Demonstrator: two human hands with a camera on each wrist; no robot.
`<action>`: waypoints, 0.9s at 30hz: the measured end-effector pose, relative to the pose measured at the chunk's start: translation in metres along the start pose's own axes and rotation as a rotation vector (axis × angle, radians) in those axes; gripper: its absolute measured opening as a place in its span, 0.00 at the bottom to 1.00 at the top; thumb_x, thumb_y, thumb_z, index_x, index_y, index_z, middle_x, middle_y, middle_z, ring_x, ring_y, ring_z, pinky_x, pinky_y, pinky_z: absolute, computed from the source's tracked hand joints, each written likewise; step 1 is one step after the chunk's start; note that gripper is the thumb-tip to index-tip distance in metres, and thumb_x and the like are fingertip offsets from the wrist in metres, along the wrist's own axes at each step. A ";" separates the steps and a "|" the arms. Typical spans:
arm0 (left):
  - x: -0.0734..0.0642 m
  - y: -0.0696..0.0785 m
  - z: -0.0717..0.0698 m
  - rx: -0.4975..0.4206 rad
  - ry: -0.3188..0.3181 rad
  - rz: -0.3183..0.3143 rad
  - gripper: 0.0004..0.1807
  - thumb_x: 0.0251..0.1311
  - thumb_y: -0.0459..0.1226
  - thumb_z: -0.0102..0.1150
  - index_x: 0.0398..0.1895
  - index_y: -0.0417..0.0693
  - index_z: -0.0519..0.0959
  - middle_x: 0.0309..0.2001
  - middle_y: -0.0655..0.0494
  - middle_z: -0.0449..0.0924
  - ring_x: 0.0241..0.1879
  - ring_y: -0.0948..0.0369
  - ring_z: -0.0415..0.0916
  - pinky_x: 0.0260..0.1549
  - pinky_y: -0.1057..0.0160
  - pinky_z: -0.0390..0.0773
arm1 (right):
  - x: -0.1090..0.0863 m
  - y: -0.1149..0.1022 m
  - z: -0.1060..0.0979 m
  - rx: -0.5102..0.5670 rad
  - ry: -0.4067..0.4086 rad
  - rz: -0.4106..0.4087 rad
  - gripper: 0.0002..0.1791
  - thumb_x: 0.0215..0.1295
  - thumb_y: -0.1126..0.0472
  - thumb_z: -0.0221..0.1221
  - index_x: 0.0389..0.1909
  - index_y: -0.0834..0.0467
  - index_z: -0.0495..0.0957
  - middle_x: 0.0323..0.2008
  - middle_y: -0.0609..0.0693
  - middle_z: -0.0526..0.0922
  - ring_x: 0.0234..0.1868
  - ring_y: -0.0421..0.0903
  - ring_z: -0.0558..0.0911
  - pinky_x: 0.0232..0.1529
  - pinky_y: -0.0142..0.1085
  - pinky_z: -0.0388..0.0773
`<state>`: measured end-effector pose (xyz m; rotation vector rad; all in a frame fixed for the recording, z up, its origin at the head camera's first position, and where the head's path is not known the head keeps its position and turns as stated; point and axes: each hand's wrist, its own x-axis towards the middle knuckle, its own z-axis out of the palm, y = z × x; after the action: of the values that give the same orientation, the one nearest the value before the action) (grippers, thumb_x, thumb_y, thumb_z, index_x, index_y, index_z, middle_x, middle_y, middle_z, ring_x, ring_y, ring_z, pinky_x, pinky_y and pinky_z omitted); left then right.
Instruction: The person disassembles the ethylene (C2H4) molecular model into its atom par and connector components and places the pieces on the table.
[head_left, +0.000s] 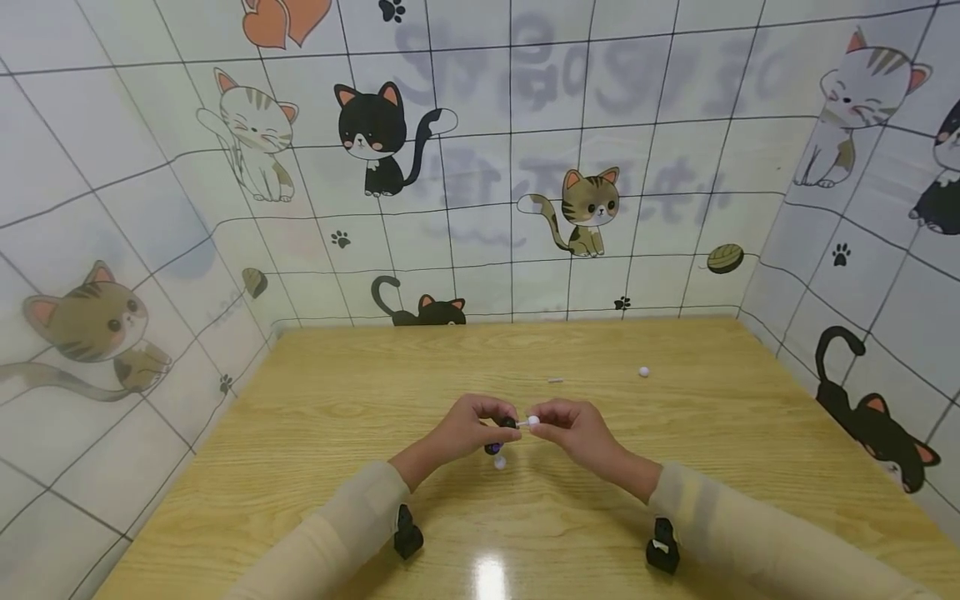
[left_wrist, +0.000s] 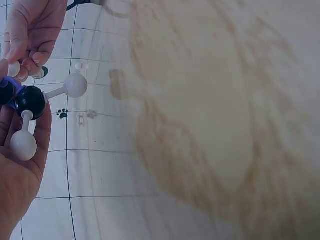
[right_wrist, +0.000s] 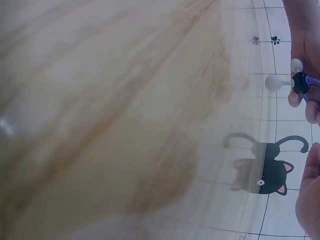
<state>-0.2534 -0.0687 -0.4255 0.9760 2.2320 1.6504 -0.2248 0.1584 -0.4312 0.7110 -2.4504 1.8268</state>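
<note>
My left hand [head_left: 474, 429] holds a ball-and-stick molecular model by its black balls, one of them a black ball [left_wrist: 31, 102]. Purple connectors [left_wrist: 20, 88] join the black balls. Two white balls on short white pegs stick out from this end, one white ball [left_wrist: 76, 85] to the side and another white ball [left_wrist: 23, 145] below. Opposite, my right hand [head_left: 581, 429] pinches a white ball [head_left: 533, 421] between thumb and fingertips. A white peg spans from that ball to the black ball at the left fingertips. Fingers partly hide the model.
On the wooden table [head_left: 337, 375], a loose white peg [head_left: 555, 380] lies beyond the hands. Farther right is a loose white ball [head_left: 644, 372]. Cat-patterned cloth [head_left: 480, 225] walls the back and both sides. A black device [head_left: 408, 533] hangs at the left wrist, another black device [head_left: 663, 548] at the right.
</note>
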 end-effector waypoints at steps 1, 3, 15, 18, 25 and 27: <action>0.000 -0.001 0.000 0.002 -0.001 0.000 0.06 0.60 0.35 0.67 0.38 0.42 0.84 0.30 0.56 0.80 0.29 0.60 0.73 0.26 0.65 0.74 | 0.000 0.000 -0.001 -0.004 -0.006 0.001 0.11 0.65 0.64 0.63 0.44 0.67 0.83 0.42 0.56 0.83 0.40 0.44 0.83 0.42 0.36 0.80; 0.001 -0.001 0.001 -0.001 -0.004 0.001 0.05 0.60 0.36 0.67 0.36 0.44 0.84 0.29 0.55 0.80 0.28 0.61 0.73 0.25 0.65 0.74 | -0.001 0.001 -0.002 -0.003 -0.014 0.001 0.13 0.66 0.63 0.62 0.46 0.68 0.82 0.42 0.57 0.83 0.41 0.44 0.82 0.43 0.36 0.79; -0.004 -0.006 -0.010 -0.048 -0.005 -0.009 0.07 0.60 0.36 0.67 0.36 0.41 0.84 0.29 0.54 0.80 0.23 0.61 0.73 0.23 0.64 0.74 | -0.007 0.004 -0.023 0.013 0.114 0.090 0.17 0.65 0.63 0.64 0.49 0.72 0.80 0.44 0.61 0.83 0.41 0.39 0.82 0.43 0.37 0.80; -0.009 -0.010 -0.020 -0.070 0.049 -0.019 0.07 0.59 0.32 0.66 0.38 0.36 0.83 0.31 0.52 0.80 0.24 0.60 0.72 0.23 0.62 0.73 | -0.009 0.005 -0.035 0.005 0.195 0.136 0.18 0.63 0.64 0.65 0.50 0.72 0.79 0.42 0.59 0.84 0.40 0.37 0.82 0.44 0.41 0.80; -0.007 -0.008 -0.025 -0.065 0.071 -0.028 0.12 0.59 0.38 0.68 0.42 0.40 0.85 0.33 0.52 0.82 0.28 0.60 0.75 0.25 0.64 0.75 | -0.006 0.010 -0.052 -0.060 0.197 0.199 0.20 0.63 0.59 0.66 0.50 0.70 0.80 0.44 0.58 0.84 0.43 0.40 0.82 0.45 0.38 0.79; -0.007 -0.009 -0.024 -0.059 0.084 -0.036 0.11 0.58 0.38 0.69 0.42 0.42 0.85 0.32 0.52 0.83 0.29 0.60 0.76 0.27 0.64 0.76 | -0.006 0.013 -0.056 -0.094 0.214 0.219 0.20 0.63 0.59 0.66 0.50 0.69 0.81 0.44 0.57 0.84 0.43 0.40 0.82 0.45 0.38 0.79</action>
<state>-0.2641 -0.0927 -0.4263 0.8629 2.2251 1.7623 -0.2389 0.2140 -0.4260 0.2355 -2.5332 1.7315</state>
